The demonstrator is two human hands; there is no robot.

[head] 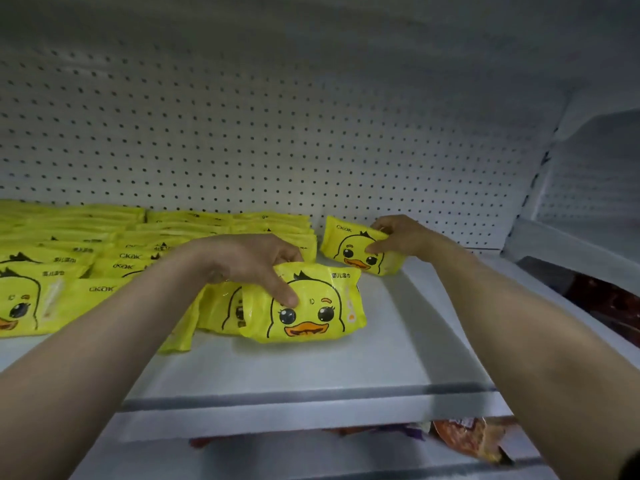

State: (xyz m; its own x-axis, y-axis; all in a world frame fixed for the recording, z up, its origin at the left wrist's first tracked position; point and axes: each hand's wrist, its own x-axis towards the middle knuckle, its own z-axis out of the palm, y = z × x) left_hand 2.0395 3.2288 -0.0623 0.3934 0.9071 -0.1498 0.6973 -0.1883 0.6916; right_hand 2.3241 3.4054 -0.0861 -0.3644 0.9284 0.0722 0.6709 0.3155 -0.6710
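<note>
Yellow wipe packets printed with a duck face lie on a white shelf (398, 341). My left hand (249, 261) grips the top of the front packet (311, 313), thumb pressed on its face; it stands tilted against another packet (221, 310) behind it. My right hand (401, 237) pinches the right end of a single packet (353, 251) at the back of the shelf, close to the pegboard wall. Several more packets (69, 265) lie in overlapping rows on the left.
A white pegboard wall (277, 133) closes the back, and another shelf's underside sits overhead. A side panel (540, 188) bounds the right. Bare shelf surface shows right of the packets. Orange and purple bags (467, 438) lie on the shelf below.
</note>
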